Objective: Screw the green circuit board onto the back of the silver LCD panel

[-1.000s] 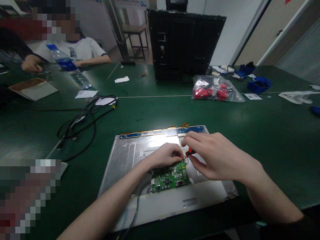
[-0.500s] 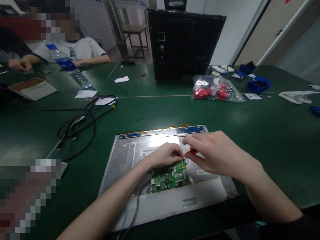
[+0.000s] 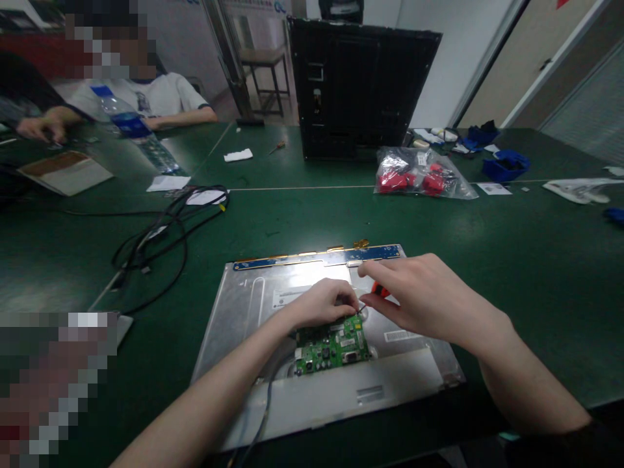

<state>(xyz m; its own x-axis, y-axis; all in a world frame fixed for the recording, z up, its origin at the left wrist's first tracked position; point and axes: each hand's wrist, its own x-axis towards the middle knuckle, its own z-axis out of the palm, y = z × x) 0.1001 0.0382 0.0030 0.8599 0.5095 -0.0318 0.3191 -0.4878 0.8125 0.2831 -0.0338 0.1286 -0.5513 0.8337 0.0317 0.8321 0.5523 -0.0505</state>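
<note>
A metal-backed display panel (image 3: pixel 414 367) lies flat before me, with a green circuit board (image 3: pixel 333 344) on its middle and a blue strip board (image 3: pixel 316 257) along its far edge. My right hand (image 3: pixel 419 296) grips a screwdriver with a red-and-black handle (image 3: pixel 379 290); its tip meets the board's far right corner. Right at that corner, the fingers of my left hand (image 3: pixel 324 302) are curled together near the tip. What they pinch, if anything, is hidden. A grey cable (image 3: pixel 269 393) runs from the board's left side over the panel's near edge.
Black cables (image 3: pixel 182 224) lie coiled on the green table at left, near a plastic bottle (image 3: pixel 139 133). A black monitor housing (image 3: pixel 361 91) stands at the back, with a clear bag of red parts (image 3: pixel 422 172) beside it. Another person (image 3: pixel 146 101) sits at far left.
The screwdriver's handle has turned slightly in my right hand, which has barely shifted. My left hand stays in place. The other person's hand at far left has moved a little.
</note>
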